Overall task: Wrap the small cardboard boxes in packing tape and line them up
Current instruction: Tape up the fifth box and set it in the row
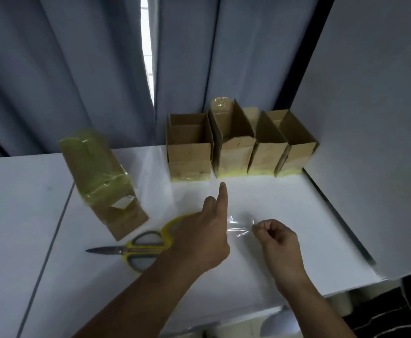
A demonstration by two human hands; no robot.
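Head cam looking down at a white table [285, 203], with four open cardboard boxes [236, 154] lined up side by side along the far edge, right up against a grey-blue curtain [77, 69]. Their tops are open, and you can see a yellowish band of tape around the bottom of each one. The rightmost box sits just beside a white panel [370, 118] on the right. Off to the left, well apart from the row, there's a fifth wrapped box [97, 176] leaning at a tilt, covered in yellowish tape on its upper part with bare cardboard at the near end and a little white label on the side. Scissors [136, 250] with yellow and grey handles lie flat on the table just near of that box, blades pointing left. The left hand [199, 237] hangs over the scissor handles with its index finger [222, 196] sticking straight out toward the row and the other fingers tucked under. The right hand [277, 242] is curled up and pinching one end of a strip of clear tape [238, 229], which runs across to the left hand. Honestly can't tell if the left hand is gripping the other end or not
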